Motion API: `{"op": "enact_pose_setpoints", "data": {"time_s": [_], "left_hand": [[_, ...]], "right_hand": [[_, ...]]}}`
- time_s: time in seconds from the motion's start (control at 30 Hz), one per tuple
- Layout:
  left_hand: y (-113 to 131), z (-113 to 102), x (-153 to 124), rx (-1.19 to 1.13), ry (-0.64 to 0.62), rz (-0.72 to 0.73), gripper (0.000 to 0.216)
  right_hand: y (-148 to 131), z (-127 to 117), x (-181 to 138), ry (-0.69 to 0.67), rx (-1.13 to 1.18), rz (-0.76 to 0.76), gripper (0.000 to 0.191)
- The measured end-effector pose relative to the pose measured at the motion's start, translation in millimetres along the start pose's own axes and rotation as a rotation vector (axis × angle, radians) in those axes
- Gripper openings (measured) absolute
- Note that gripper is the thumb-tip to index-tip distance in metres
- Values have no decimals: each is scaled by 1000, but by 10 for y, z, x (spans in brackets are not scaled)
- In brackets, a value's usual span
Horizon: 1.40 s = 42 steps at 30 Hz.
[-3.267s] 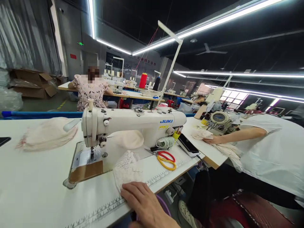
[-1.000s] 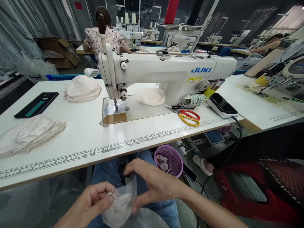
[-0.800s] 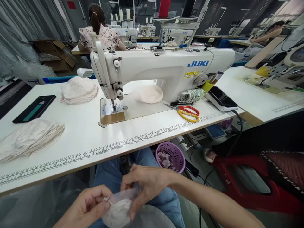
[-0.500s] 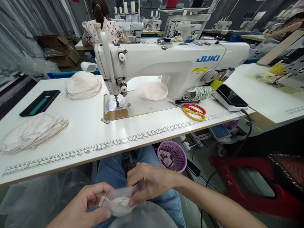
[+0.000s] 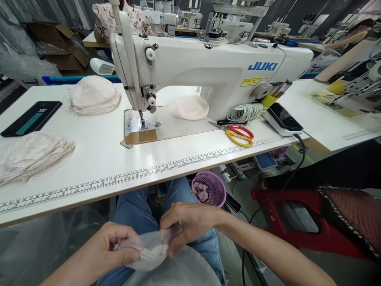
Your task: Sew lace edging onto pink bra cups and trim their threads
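Left hand [image 5: 110,245]: pinched one side.
Right hand [image 5: 189,221]: pinched the other.
Lace piece [image 5: 152,253]: spreading step, seemingly; next move needed (I judged) even tension.

Garment-sewing workshop — JUKI machine [image 5: 190,55] on white worktop [image 5: 98,143] w/ printed ruler scale [image 5: 131,175], scissors [image 5: 240,137], fabric stacks [image 5: 95,95], more machines [image 5: 236,29] behind, co-worker [image 5: 138,23] in patterned top at separate bench-type worktop [image 5: 91,39] — cardboard boxes [image 5: 67,61] at back L.

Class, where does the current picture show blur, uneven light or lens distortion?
Head view: the lace looks soft-edged, the JUKI lettering crisper; head view: the tabletop is bright, the plastic beneath dimmer; head view: the near pile seems stretched toward the left edge, likely wide-lens distortion.
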<state>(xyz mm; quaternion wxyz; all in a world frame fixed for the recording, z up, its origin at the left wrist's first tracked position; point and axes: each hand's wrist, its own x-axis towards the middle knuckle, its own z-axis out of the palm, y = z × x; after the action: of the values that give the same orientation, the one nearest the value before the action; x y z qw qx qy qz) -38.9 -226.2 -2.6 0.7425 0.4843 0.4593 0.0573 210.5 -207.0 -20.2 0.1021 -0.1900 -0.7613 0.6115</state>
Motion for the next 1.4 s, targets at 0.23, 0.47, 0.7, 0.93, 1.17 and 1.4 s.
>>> {"op": "enact_pose_setpoints", "data": {"time_s": [0.23, 0.47, 0.7, 0.93, 1.17, 1.4], "left_hand": [[-29, -35, -10, -63, 10, -23, 33], [6, 10, 27, -81, -4, -26, 37], [32, 88, 80, -8, -19, -7, 35], [34, 130, 119, 154, 16, 23, 35], [92, 136, 96, 111, -13, -4, 26], [109, 126, 60, 165, -42, 1, 23]], "right_hand": [[34, 59, 32, 74, 57, -76, 35], [129, 18, -7, 85, 214, -116, 34], [168, 24, -16, 5, 253, 3, 31], [131, 65, 8, 41, 121, -18, 43], [150, 28, -64, 57, 86, -10, 41], [144, 32, -49, 44, 83, 8, 39]]}}
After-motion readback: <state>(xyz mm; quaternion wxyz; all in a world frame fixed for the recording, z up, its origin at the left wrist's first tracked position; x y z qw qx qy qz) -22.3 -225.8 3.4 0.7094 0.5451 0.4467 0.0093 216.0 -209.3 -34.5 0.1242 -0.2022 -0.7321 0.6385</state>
